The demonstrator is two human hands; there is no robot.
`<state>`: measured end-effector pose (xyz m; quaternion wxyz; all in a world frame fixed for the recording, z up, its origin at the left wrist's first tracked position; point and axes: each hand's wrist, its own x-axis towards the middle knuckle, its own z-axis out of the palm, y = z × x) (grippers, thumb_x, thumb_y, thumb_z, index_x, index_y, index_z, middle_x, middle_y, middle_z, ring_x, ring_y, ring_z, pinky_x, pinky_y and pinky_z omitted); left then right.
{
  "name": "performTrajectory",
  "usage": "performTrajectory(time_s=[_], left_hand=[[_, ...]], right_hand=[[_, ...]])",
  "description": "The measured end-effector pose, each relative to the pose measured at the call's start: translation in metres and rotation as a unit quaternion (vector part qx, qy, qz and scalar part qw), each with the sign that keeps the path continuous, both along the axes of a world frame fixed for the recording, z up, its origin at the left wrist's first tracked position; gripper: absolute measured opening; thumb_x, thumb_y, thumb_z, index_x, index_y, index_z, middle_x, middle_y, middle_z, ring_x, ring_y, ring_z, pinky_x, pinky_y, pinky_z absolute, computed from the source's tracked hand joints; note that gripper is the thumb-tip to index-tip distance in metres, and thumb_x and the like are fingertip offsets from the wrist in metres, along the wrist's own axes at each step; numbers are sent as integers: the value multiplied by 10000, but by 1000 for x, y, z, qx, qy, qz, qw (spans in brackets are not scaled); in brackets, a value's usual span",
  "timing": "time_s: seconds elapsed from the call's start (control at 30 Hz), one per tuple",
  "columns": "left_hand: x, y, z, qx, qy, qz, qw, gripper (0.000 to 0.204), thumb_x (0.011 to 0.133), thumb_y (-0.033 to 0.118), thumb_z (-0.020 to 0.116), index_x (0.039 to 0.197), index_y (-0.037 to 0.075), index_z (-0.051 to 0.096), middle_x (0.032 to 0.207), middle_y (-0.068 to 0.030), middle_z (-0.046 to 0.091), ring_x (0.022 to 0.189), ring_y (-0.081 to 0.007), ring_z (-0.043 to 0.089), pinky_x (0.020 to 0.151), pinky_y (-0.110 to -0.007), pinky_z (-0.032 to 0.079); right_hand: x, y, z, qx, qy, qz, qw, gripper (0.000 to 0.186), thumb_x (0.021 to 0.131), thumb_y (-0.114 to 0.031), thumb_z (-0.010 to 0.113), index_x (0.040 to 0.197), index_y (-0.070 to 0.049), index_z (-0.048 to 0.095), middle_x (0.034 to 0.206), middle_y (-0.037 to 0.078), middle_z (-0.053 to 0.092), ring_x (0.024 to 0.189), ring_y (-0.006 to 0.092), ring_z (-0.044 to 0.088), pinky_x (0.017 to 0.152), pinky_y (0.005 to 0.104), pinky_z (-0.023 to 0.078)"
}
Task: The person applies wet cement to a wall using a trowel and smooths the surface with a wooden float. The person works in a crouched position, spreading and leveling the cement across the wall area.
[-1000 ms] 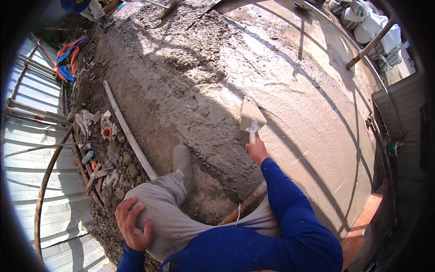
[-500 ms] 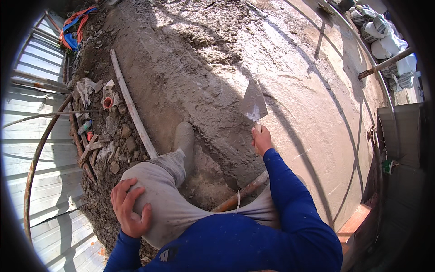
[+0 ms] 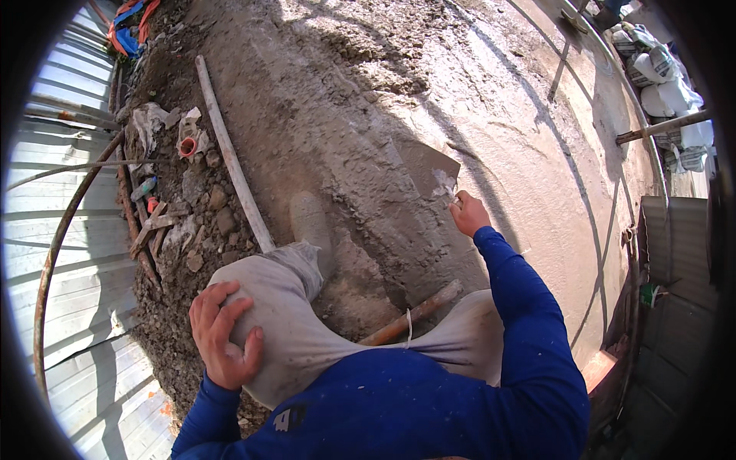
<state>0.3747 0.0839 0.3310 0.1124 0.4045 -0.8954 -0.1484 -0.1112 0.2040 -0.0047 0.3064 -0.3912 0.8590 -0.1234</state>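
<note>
My right hand [image 3: 469, 214] is closed round the handle of a pointing trowel [image 3: 424, 168]. The grey blade is flat and broad, tipped up and to the left, on or just above the wet mortar surface [image 3: 368, 130]; I cannot tell if it touches. Pale mortar clings near the blade's heel. On my bent left knee rests my left hand [image 3: 225, 334], fingers spread, holding nothing. My left boot [image 3: 310, 218], coated in mortar, stands in the rough wet strip. To the right, the mortar looks smoother.
A long wooden pole [image 3: 230, 153] lies left of my boot, beside rubble [image 3: 218, 218]. Corrugated metal sheeting [image 3: 69, 253] lines the left side. A rusty pipe [image 3: 414, 313] lies between my legs. White sacks [image 3: 663, 96] are piled at the far right, near a horizontal pole [image 3: 661, 128].
My right hand has moved right and slightly up, and the trowel blade has turned to point more to the left. My left hand stays on the knee.
</note>
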Motion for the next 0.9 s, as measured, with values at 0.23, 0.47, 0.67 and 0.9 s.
performTrajectory(time_s=[0.23,0.47,0.67,0.9], left_hand=[[-7,-17,-3,15,8,-21,1000,436,703,207,744,1113,60,722,1328,-169,671,1230,-430,598,1081,-543,422],[-13,-25,-3,15,13,-26,999,441,696,203,735,1112,58,722,1324,-172,675,1226,-424,602,1065,-545,433],[-11,-20,-4,14,-2,-14,1000,429,697,209,727,1098,56,720,1316,-179,675,1210,-431,610,1053,-553,440],[-5,-14,-6,13,6,-2,1000,387,752,253,719,1085,56,717,1303,-184,677,1202,-431,611,1051,-556,441]], right_hand=[[5,10,25,-13,-101,85,991,422,929,-376,794,1117,-23,657,973,245,733,949,443,721,821,547,533],[69,-8,-26,11,-144,104,984,462,1021,-435,668,1014,26,654,943,285,716,961,496,688,818,566,511],[186,-51,-92,58,-206,101,972,508,1023,-472,640,1096,25,710,1094,305,728,1090,487,691,930,560,534],[100,-58,-79,150,-160,117,969,507,1020,-483,637,1206,-22,735,1223,262,735,1169,456,689,1007,542,541]])
